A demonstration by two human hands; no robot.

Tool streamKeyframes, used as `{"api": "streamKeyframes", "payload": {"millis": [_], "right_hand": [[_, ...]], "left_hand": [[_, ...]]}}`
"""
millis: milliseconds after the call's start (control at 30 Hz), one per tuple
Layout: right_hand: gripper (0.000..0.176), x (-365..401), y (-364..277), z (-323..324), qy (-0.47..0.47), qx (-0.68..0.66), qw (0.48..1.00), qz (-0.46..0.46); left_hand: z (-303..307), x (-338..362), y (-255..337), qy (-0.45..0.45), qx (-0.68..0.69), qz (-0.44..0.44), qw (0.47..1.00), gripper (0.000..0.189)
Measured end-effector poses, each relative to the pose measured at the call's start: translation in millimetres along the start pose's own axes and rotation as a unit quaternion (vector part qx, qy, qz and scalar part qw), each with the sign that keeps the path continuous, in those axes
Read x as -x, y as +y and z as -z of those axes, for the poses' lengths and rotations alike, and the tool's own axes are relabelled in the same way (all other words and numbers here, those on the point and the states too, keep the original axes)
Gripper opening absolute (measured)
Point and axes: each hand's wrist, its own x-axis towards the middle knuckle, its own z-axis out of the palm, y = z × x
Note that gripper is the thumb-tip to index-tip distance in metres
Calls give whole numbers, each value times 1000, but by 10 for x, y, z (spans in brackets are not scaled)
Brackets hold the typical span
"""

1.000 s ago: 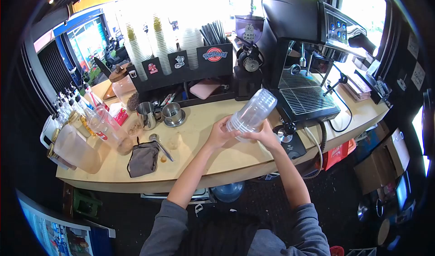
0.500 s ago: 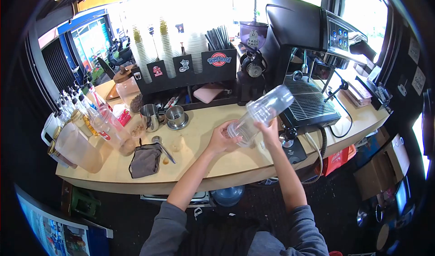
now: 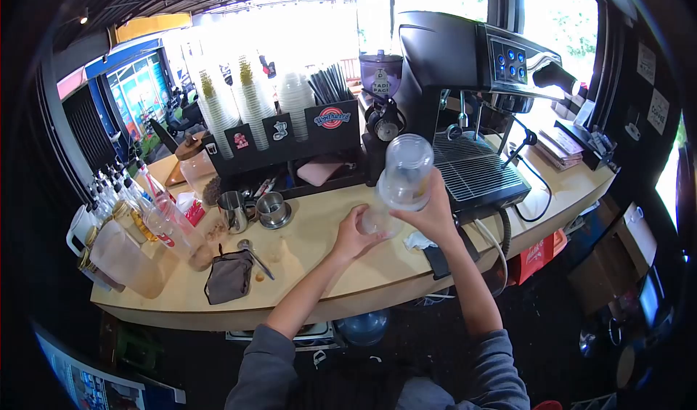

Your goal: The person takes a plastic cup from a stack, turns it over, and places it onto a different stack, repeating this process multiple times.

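Note:
My right hand (image 3: 435, 210) grips a clear plastic shaker piece (image 3: 409, 161), stepped in shape with a wide lower rim, and holds it raised above the counter in front of the coffee machine. Lower and to the left, my left hand (image 3: 351, 237) curls around a clear cup (image 3: 375, 222), its thumb and fingers on either side of the wall. The two clear pieces are near each other, the right one higher. A crumpled white cloth (image 3: 419, 241) lies just below my right hand, beside a black mat (image 3: 438, 262).
An espresso machine (image 3: 472, 54) and grinder (image 3: 381, 90) stand at the back right. A black cup rack (image 3: 290, 137) holds stacked cups and straws. Left are a steel pitcher (image 3: 233, 212), steel cup (image 3: 271, 210), spoon (image 3: 255, 259), grey cloth (image 3: 229, 277), plastic jug (image 3: 125, 259) and several bottles.
The tilted clear shaker held between both hands is now in two pieces, apart. My right hand has raised its piece more upright; my left keeps the cup lower. The view has shifted slightly.

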Motion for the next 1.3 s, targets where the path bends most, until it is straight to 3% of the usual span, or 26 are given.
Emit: {"api": "streamKeyframes", "payload": {"millis": [100,233,300,333,400,567,633,667,700,767,867,967,1033,1067,1167,1200,1233,1300], "right_hand": [[93,-13,-194,-6,-20,27,999,10],[93,-48,-368,28,-72,59,993,72],[94,-51,-467,-17,-114,85,987,75],[94,-58,-521,-53,-140,67,985,78],[94,-61,-559,-201,-154,33,983,98],[87,-129,-699,-498,-148,-148,974,88],[74,-150,-621,-690,-187,-303,934,7],[53,-168,-602,-824,-192,-388,901,-20],[53,-186,-638,-890,-198,-392,898,-17],[33,-213,-714,-1015,-260,-455,849,-67],[22,-225,-901,-1207,-248,-456,854,-34],[20,-250,-1023,-1443,-246,-483,840,-28],[20,-259,-1151,-1590,-253,-490,834,-12],[20,-272,-1217,-1660,-259,-495,830,-1],[21,-375,-1377,-1827,-293,-458,839,29],[32,-445,-1386,-1867,-295,-422,857,15],[32,-541,-1404,-1895,-292,-421,859,22],[51,-724,-1449,-1926,-126,-290,945,82]], "left_hand": [[146,-46,149,-37,-94,-21,995,90],[544,-152,467,32,-10,-124,992,93],[744,-30,921,53,295,-180,937,88],[835,5,1101,61,291,-179,938,88],[1006,51,1329,37,154,-161,974,82],[1377,215,1220,118,133,-114,977,74],[1523,257,1117,171,170,-103,965,68],[1590,296,1066,179,165,-104,964,68],[1625,328,1118,197,169,-96,961,64],[1714,370,1138,221,169,-88,957,60],[1908,408,1048,250,184,-72,948,55],[2116,446,1025,259,210,-46,942,51],[2169,441,1160,247,360,-33,899,45],[2173,424,1175,248,358,-39,899,45],[2271,305,1236,207,417,-39,884,41],[2347,255,1273,231,365,-62,900,42],[2436,199,1299,255,313,-84,911,43],[2698,95,1369,226,280,-80,930,54]]}}
